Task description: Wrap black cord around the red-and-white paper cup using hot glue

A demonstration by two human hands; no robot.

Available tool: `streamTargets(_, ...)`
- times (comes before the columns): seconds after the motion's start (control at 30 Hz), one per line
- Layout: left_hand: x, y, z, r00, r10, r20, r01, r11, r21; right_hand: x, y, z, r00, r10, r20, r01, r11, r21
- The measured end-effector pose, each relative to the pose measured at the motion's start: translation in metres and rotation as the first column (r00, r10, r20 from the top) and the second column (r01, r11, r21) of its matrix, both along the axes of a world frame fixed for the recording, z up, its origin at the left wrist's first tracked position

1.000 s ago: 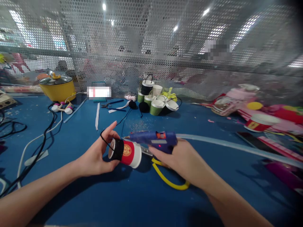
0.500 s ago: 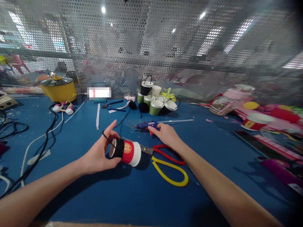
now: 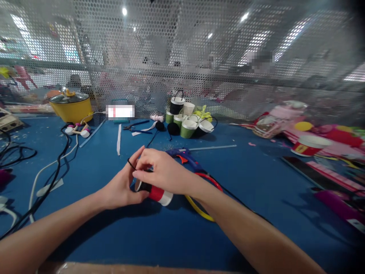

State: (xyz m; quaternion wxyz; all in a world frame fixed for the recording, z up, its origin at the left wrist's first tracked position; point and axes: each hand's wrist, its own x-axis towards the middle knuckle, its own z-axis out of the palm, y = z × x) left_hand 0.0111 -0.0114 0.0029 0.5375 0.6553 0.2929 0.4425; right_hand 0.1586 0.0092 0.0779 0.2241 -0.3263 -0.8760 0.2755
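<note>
A red and white paper cup (image 3: 156,193), its upper part wrapped in black yarn, lies tilted sideways in my left hand (image 3: 119,190), mouth facing left. A black yarn (image 3: 131,164) loops around my left index finger. My right hand (image 3: 159,169) reaches over the cup, thumb and fingers pinched on the yarn close to the cup's mouth; the fingertips partly cover it. Just beyond my right hand, a blue glue gun (image 3: 182,153) with an orange trigger rests on the table. Scissors with a red and a yellow handle (image 3: 199,210) lie partly hidden beneath my right forearm.
Green and black wrapped cups (image 3: 188,127) are grouped at the back beside black yarn balls (image 3: 173,129). Pliers (image 3: 138,125) and white strips (image 3: 119,140) lie left of them. A yellow pot (image 3: 70,110) and cables stand left; a red-white bowl (image 3: 309,145) sits right.
My right hand has let go of the glue gun and moved left to the cup and yarn in my left hand. The glue gun now lies with its handle turned toward me.
</note>
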Motion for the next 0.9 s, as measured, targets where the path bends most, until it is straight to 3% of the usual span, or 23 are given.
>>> streamTargets(0.13, -0.001, 0.003, -0.003, 0.997, -0.030, 0.078, 0.033, 0.999, -0.040, 0.020, 0.003, 0.000, 0.972, -0.141, -0.186, 0.093, 0.965, -0.245)
streamTargets(0.23, -0.001, 0.003, -0.004, 0.996, -0.028, 0.088, 0.032, 0.998, -0.055, 0.033, 0.003, -0.006, 0.945, -0.231, -0.231, 0.146, 0.931, -0.334)
streamTargets(0.47, 0.000, -0.004, -0.005, 0.996, -0.057, 0.067, 0.059, 0.998, -0.016, 0.037, 0.005, -0.026, 0.929, -0.295, -0.224, 0.218, 0.924, -0.315)
streamTargets(0.9, 0.001, -0.012, 0.002, 0.996, -0.092, 0.016, 0.090, 0.991, 0.098, 0.033, 0.000, -0.029, 0.959, -0.274, -0.073, 0.239, 0.919, -0.313)
